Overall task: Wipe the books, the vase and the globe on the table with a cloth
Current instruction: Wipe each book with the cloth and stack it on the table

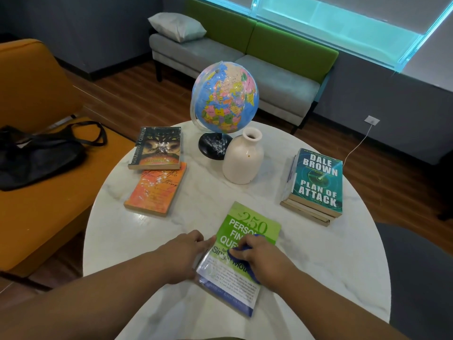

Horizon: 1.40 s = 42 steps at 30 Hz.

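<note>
right hand (266, 260) hides most of blue cloth (235, 255) on green book (247, 225).

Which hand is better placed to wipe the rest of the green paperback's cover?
Right. The right hand grips the blue cloth on the green paperback book. The left hand holds no cloth and rests at the book's left edge, apparently steadying it.

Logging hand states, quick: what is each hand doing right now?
Left hand: open, fingers touching the green book at its left edge.
Right hand: gripping the blue cloth on that book.
</note>
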Available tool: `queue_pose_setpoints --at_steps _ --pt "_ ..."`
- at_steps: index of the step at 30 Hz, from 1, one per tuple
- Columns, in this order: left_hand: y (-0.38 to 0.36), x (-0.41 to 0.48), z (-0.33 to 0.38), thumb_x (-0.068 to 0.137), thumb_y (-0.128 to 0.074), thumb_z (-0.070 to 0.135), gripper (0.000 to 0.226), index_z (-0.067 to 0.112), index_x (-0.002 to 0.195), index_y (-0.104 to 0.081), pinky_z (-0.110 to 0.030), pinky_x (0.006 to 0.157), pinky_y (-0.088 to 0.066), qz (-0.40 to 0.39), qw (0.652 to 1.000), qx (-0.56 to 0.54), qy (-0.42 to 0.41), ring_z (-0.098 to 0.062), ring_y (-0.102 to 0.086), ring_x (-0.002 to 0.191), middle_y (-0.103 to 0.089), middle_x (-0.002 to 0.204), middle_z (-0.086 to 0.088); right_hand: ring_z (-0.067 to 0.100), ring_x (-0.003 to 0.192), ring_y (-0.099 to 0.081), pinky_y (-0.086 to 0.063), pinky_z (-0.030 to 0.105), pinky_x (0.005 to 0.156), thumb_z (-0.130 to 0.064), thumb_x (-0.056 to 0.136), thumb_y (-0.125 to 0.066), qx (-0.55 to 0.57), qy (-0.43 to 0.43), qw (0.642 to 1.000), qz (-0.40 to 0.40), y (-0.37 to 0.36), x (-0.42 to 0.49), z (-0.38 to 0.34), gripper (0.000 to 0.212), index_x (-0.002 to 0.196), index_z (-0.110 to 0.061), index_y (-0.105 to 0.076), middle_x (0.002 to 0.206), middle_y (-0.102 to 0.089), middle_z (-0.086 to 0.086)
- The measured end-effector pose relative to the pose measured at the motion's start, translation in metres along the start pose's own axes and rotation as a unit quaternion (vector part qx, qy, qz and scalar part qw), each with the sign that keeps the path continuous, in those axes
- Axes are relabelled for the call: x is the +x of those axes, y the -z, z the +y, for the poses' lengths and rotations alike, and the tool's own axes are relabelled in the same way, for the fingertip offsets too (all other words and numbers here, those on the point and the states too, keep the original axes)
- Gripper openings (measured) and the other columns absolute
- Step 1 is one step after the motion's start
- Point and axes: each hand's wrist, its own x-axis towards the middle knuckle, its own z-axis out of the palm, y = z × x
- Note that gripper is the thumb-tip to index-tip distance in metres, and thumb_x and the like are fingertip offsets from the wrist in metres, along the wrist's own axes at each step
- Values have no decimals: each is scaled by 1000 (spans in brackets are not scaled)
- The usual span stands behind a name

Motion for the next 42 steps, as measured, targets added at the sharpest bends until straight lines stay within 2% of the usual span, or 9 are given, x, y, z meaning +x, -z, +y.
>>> queue_pose_setpoints --at_steps 5,8,13,19,24,28,31,37,42 --pt "-1 1 -1 79 -71 45 100 33 153 -5 -29 102 -38 1 1000 -5 0 -17 -41 120 -35 136 2 23 78 -67 -51 35 68 -47 82 -69 23 -39 997 61 5 13 0 27 85 -22 -60 91 -66 7" --pt "0 0 0 79 -70 47 100 32 153 -5 -30 102 -38 -3 1000 -2 -2 -17 -40 120 -35 136 2 17 97 -56 -46 28 80 -33 97 -53 -61 27 998 21 -2 10 -8 21 113 -22 -61 111 -57 2" --pt "2 0 2 79 -70 47 99 32 153 -6 -28 101 -38 -3 1000 -10 -3 -16 -40 119 -35 136 2 9 61 -55 -42 21 54 -32 86 -71 14 10 998 55 6 16 -11 24 94 -11 -61 79 -62 3" --pt "2 -1 2 80 -69 47 98 32 153 -6 -28 100 -38 -2 1000 -4 -1 -16 -41 118 -35 135 2 27 111 -46 -42 31 90 -10 93 -51 -173 91 981 -17 0 21 -13 44 133 -29 -53 126 -45 6" --pt "2 -2 3 80 -69 47 98 34 153 -5 -29 101 -39 -1 1000 -6 2 -17 -40 119 -35 136 2 -1 69 -59 -45 14 60 -31 85 -71 -132 104 986 13 11 20 -8 21 100 -17 -66 90 -60 0" --pt "2 -2 2 80 -69 46 99 35 153 -4 -30 102 -39 -2 1000 -11 5 -17 -39 121 -34 137 3 28 90 -63 -53 36 75 -34 83 -70 -102 37 994 29 12 30 -5 13 92 -27 -65 109 -58 9" --pt "2 -1 2 80 -69 46 99 33 153 -5 -30 102 -39 -5 1000 -9 5 -17 -39 121 -34 137 2 19 91 -54 -44 26 76 -20 93 -54 -76 35 996 19 1 26 -15 23 115 -21 -62 106 -52 1" --pt "0 1 1 80 -70 42 98 32 153 -6 -28 101 -38 -4 1000 -6 5 -17 -40 121 -34 138 2 10 70 -52 -38 23 62 -30 89 -66 54 -25 998 6 -8 8 -9 21 80 -17 -51 76 -58 -5" --pt "0 0 0 80 -70 44 98 31 153 -7 -28 101 -38 -2 1000 -7 -1 -17 -40 120 -34 137 2 8 67 -50 -34 15 56 -24 93 -59 74 -41 994 61 -6 5 -17 17 85 -13 -49 76 -54 -5"
